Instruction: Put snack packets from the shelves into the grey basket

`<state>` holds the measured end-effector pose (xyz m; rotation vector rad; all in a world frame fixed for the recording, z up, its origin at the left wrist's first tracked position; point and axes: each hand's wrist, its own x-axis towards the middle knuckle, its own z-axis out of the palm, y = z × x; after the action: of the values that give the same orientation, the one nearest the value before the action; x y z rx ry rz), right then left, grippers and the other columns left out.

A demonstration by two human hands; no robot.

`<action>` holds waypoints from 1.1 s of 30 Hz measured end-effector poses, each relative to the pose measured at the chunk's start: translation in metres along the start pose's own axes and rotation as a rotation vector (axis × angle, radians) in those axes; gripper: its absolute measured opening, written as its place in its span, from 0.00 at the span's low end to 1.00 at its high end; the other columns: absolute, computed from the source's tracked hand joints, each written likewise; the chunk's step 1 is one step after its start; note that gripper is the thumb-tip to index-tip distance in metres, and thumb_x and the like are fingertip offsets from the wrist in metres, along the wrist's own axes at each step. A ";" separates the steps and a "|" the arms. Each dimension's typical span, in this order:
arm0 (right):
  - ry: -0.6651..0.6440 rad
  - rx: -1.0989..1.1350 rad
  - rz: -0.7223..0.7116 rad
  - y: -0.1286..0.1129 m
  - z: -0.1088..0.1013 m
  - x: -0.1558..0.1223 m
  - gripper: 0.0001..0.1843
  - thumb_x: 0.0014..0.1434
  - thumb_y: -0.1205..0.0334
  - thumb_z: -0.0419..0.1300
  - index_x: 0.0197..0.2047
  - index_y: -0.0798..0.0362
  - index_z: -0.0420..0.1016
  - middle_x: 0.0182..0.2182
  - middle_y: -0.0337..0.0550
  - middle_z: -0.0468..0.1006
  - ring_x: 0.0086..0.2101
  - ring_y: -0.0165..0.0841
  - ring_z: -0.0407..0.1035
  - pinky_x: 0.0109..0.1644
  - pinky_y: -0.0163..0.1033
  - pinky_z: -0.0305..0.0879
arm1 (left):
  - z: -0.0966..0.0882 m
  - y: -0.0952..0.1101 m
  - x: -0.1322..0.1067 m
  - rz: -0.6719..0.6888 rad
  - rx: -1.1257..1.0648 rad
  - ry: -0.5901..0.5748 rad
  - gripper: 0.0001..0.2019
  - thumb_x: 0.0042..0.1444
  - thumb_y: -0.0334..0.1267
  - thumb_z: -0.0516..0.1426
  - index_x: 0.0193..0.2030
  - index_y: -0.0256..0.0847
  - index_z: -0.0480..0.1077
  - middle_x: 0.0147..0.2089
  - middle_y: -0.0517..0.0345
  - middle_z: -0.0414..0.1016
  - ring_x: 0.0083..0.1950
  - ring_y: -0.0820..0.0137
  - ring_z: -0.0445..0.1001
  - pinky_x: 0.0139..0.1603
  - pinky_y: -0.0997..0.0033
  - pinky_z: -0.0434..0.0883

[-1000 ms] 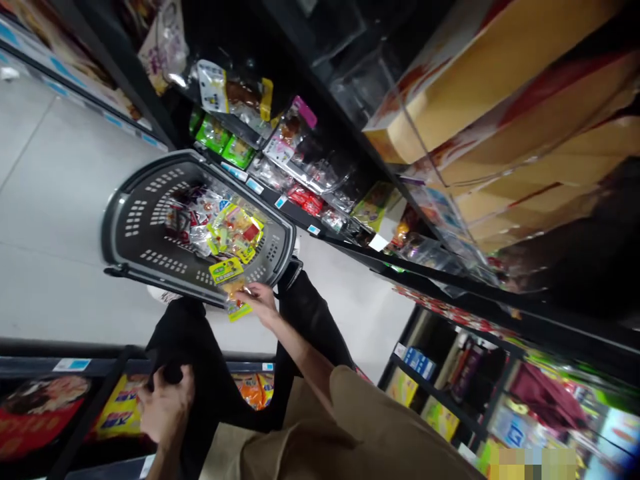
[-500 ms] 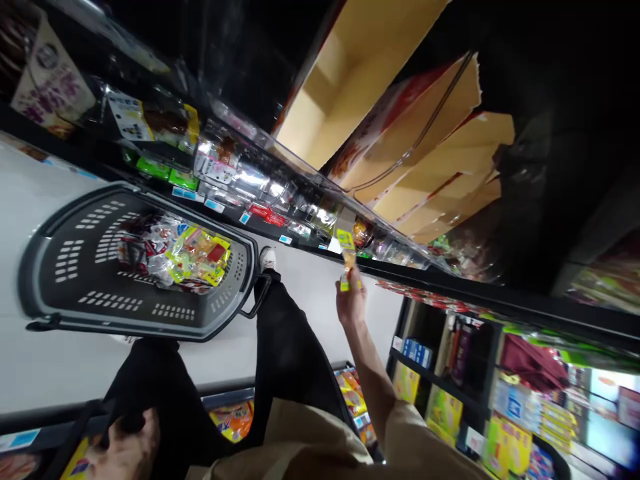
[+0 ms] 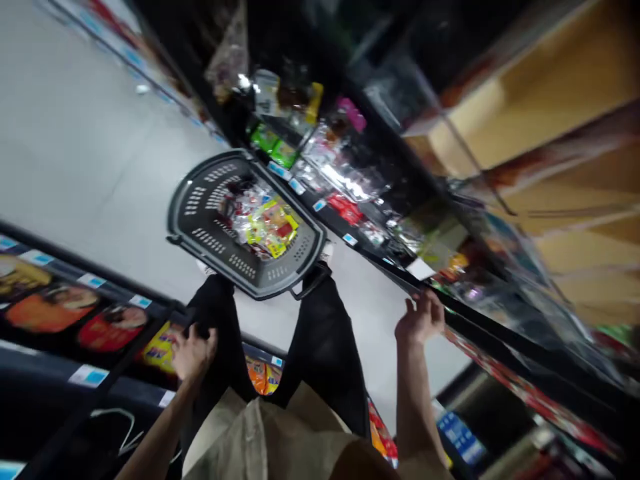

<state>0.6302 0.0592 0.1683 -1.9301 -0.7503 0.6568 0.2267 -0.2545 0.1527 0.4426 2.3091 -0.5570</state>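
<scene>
I crouch in a shop aisle, and the picture is smeared by motion. My right hand (image 3: 420,319) is raised at the front edge of a black shelf (image 3: 480,327), fingers apart, with no packet visible in it. My left hand (image 3: 193,352) rests at my left knee, fingers curled round something dark that I cannot make out. On the floor in front of my black-trousered knees (image 3: 325,333) stands a dark grey shopping basket (image 3: 200,200). In it lies a heap of yellow, red and clear snack packets (image 3: 267,223).
Shelves of packaged snacks (image 3: 345,167) line the right side, with tan cartons (image 3: 550,100) above. A low shelf with red and orange packs (image 3: 75,310) runs along the left. Pale floor (image 3: 75,153) stretches behind the basket.
My right hand, holding a yellow packet by the basket, carried it up toward the shelf; now the packet is out of sight and the fingers are apart. The view swung sharply.
</scene>
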 end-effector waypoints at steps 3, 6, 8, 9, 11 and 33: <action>-0.106 -0.066 0.005 0.025 0.028 -0.049 0.09 0.55 0.54 0.68 0.37 0.46 0.76 0.39 0.39 0.81 0.28 0.30 0.73 0.34 0.41 0.70 | 0.002 -0.002 0.009 -0.044 0.013 0.027 0.28 0.65 0.51 0.53 0.66 0.37 0.70 0.61 0.32 0.69 0.56 0.43 0.72 0.51 0.49 0.73; -0.243 -0.088 0.039 0.035 0.075 -0.106 0.11 0.56 0.52 0.67 0.40 0.48 0.76 0.36 0.39 0.80 0.26 0.30 0.71 0.35 0.42 0.72 | 0.006 -0.008 0.014 -0.061 0.018 0.032 0.28 0.65 0.53 0.52 0.65 0.39 0.70 0.61 0.34 0.69 0.57 0.44 0.73 0.51 0.50 0.73; -0.365 -0.088 0.087 0.036 0.109 -0.138 0.14 0.57 0.50 0.67 0.42 0.49 0.77 0.35 0.40 0.81 0.27 0.30 0.72 0.37 0.43 0.74 | 0.006 -0.011 0.016 -0.080 0.011 0.026 0.28 0.65 0.54 0.53 0.65 0.41 0.70 0.61 0.35 0.69 0.56 0.45 0.73 0.51 0.51 0.73; -0.453 -0.087 0.116 0.037 0.126 -0.152 0.16 0.57 0.49 0.67 0.43 0.50 0.77 0.35 0.41 0.81 0.28 0.31 0.74 0.38 0.43 0.75 | 0.005 -0.011 0.018 -0.086 0.004 0.018 0.27 0.65 0.53 0.53 0.65 0.41 0.70 0.61 0.36 0.69 0.56 0.45 0.73 0.51 0.51 0.73; -0.678 -0.092 0.152 0.042 0.160 -0.175 0.16 0.58 0.49 0.67 0.45 0.50 0.78 0.37 0.43 0.83 0.32 0.34 0.77 0.41 0.43 0.76 | 0.003 -0.012 0.020 -0.091 -0.013 0.001 0.27 0.65 0.53 0.53 0.65 0.41 0.71 0.61 0.36 0.69 0.57 0.46 0.73 0.52 0.51 0.73; -1.069 -1.068 -0.003 0.210 0.304 -0.188 0.39 0.59 0.67 0.63 0.73 0.61 0.61 0.73 0.64 0.57 0.69 0.50 0.53 0.72 0.53 0.50 | -0.020 -0.034 0.050 -0.165 0.073 0.008 0.27 0.67 0.54 0.51 0.65 0.42 0.70 0.64 0.37 0.68 0.59 0.46 0.71 0.53 0.48 0.74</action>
<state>0.3384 0.0152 -0.1223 -2.3969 -2.0775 1.5338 0.1654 -0.2656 0.1400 0.2904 2.3525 -0.7230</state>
